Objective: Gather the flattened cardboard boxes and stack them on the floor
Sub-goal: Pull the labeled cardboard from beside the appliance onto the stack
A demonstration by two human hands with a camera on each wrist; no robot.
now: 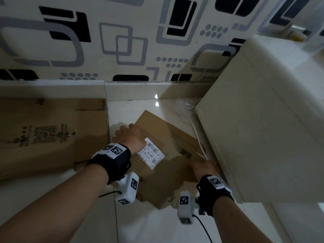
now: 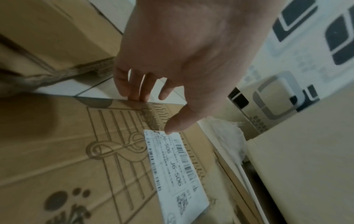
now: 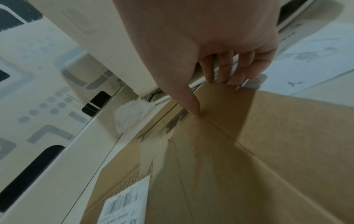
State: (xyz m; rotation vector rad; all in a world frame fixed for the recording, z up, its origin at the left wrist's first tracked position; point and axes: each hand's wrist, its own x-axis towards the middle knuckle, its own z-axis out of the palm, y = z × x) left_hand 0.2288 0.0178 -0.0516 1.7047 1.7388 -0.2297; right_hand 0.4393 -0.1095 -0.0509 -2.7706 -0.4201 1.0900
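Note:
A flattened cardboard box [image 1: 168, 155] with a white shipping label [image 1: 151, 152] lies askew on the tiled floor, in the centre of the head view. My left hand [image 1: 122, 135] grips its left edge: in the left wrist view the fingers [image 2: 134, 91] curl over that edge and the thumb presses on top by the label [image 2: 178, 168]. My right hand [image 1: 203, 165] holds the right edge beside the cabinet, fingers [image 3: 224, 72] wrapped over the rim and thumb on the top face of the box [image 3: 239, 151]. A larger flattened box [image 1: 52, 134] with dark print lies flat to the left.
A cream cabinet [image 1: 254, 120] stands close on the right, tight against the held box. A white cable [image 1: 198, 137] and crumpled white paper [image 3: 132, 113] lie at its base. A patterned wall [image 1: 122, 41] with a skirting runs behind. Pale floor tiles [image 1: 157, 225] stretch toward me.

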